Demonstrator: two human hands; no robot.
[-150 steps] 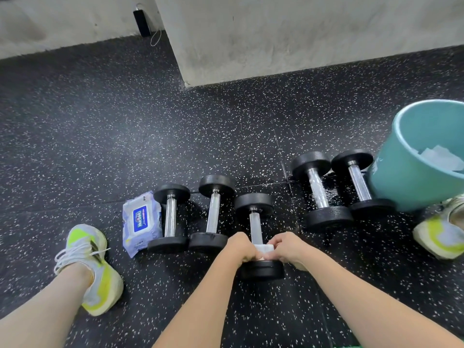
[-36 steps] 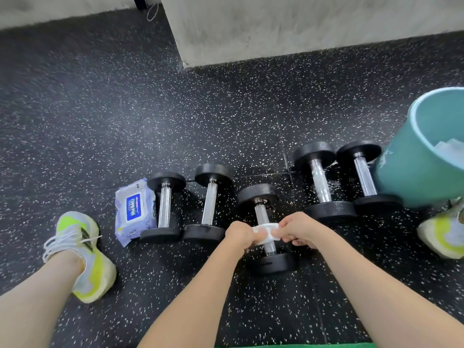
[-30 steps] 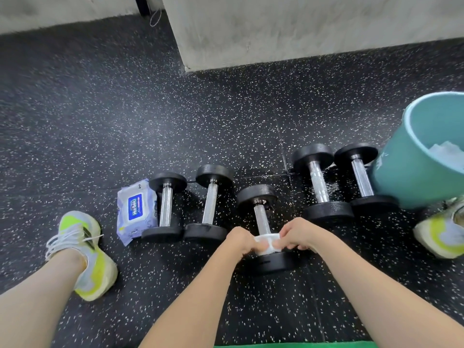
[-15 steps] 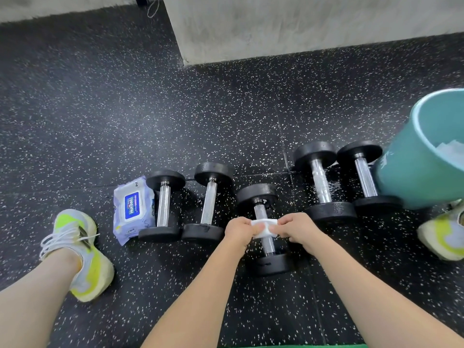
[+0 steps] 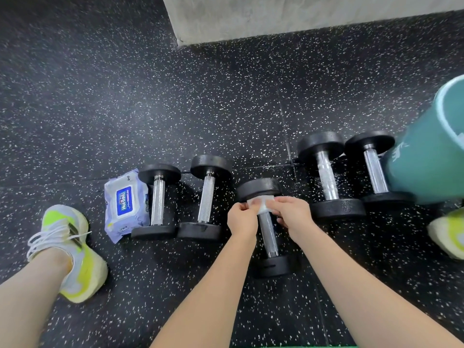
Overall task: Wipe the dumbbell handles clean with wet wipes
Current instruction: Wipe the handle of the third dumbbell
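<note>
Several black dumbbells with chrome handles lie in a row on the speckled floor. The middle dumbbell [image 5: 269,234] lies nearest me. A white wet wipe [image 5: 261,204] is wrapped over the far end of its handle, just below the far weight. My left hand [image 5: 242,218] pinches the wipe's left end and my right hand [image 5: 291,214] pinches its right end. Two dumbbells lie to the left [image 5: 157,200] [image 5: 207,198] and two to the right [image 5: 327,175] [image 5: 374,168].
A blue-labelled pack of wet wipes [image 5: 125,204] lies left of the dumbbells. A teal bucket [image 5: 426,156] stands at the right edge against the last dumbbell. My shoes rest at the left [image 5: 72,252] and right [image 5: 449,232]. A concrete pillar base [image 5: 276,16] stands behind.
Both hands have slid the wipe along the middle dumbbell's handle, from the near end up to the far end beside the far weight.
</note>
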